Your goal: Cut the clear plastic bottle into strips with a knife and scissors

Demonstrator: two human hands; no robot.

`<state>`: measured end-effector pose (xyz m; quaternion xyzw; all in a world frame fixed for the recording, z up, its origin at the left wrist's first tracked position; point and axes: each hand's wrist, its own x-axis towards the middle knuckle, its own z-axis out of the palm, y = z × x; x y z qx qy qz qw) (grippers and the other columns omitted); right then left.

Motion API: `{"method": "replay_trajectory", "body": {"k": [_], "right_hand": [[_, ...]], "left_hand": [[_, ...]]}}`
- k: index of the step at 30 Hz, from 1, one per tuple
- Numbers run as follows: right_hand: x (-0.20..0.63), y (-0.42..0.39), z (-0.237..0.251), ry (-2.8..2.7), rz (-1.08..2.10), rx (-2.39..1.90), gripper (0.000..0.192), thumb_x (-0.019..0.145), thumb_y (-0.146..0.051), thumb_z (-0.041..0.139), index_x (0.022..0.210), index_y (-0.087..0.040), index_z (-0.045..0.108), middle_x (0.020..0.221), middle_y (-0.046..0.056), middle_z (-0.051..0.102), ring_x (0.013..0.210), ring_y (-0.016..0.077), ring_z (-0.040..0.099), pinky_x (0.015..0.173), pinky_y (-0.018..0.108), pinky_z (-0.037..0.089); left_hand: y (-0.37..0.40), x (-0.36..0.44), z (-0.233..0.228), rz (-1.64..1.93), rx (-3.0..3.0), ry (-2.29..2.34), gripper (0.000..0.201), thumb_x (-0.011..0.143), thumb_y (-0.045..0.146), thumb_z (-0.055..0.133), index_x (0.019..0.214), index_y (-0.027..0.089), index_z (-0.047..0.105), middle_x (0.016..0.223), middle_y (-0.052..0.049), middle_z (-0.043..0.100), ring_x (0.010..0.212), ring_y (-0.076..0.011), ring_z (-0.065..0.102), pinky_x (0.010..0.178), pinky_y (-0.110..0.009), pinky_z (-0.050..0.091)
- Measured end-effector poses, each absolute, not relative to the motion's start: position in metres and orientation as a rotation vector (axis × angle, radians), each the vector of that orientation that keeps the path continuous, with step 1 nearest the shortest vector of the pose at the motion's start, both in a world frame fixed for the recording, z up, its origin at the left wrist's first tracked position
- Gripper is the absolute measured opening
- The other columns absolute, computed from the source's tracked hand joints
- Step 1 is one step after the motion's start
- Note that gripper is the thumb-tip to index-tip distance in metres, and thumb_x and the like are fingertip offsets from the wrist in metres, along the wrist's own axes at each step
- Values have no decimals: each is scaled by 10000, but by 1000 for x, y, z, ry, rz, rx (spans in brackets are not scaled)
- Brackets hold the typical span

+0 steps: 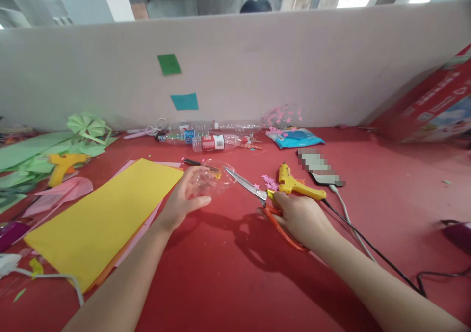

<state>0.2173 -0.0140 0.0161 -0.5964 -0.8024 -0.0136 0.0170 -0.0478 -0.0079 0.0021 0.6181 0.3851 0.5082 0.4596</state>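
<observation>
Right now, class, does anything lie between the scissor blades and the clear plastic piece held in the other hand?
Nothing visible does. The right hand holds the scissors, whose blade tips reach the clear plastic piece gripped by the left hand. The glue gun lies off to the side.

Glue gun (300, 185) lies right of paper sheets (105, 219).

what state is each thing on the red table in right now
left hand: gripping a clear plastic piece
right hand: holding scissors, blades open at the plastic
yellow glue gun: lying on its side, corded
bottle with red label: lying flat
yellow paper: flat, stacked on pink sheets
</observation>
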Motion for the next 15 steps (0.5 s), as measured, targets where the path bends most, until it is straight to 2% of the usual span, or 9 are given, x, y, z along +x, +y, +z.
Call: {"method": "replay_trajectory", "body": {"k": [3,5,11,15], "right_hand": [[217,-15,16,-2495,-48,-1870,301,899,-451,485,786,-187,577,653,75,648,590,217,597,488,280,186],[216,-16,15,-2511,-38,-1862,318,909,-459,460,801,-187,582,649,73,651,577,214,601,481,281,182],[215,-19,15,-2494,-12,-1826,450,903,-589,385,831,-189,577,649,72,656,579,227,618,475,280,176],[216,-18,15,-2482,17,-1801,478,892,-624,367,815,-194,560,661,68,656,590,223,613,482,275,173]], "left_hand": [[-8,-45,-2,1240,1585,1012,522,758,269,635,1253,262,470,1262,-81,538,1191,-256,507,1038,-438,374],[-10,-42,-3,1237,1640,1069,572,736,272,683,1263,265,461,1281,-85,522,1185,-255,502,1026,-427,387],[-15,-35,3,1146,1693,1119,586,701,251,726,1232,278,480,1108,-50,550,1001,-202,551,949,-420,443],[-15,-37,3,1067,1685,1058,595,704,230,721,1242,290,475,1086,-43,540,979,-190,545,918,-394,453]]}}
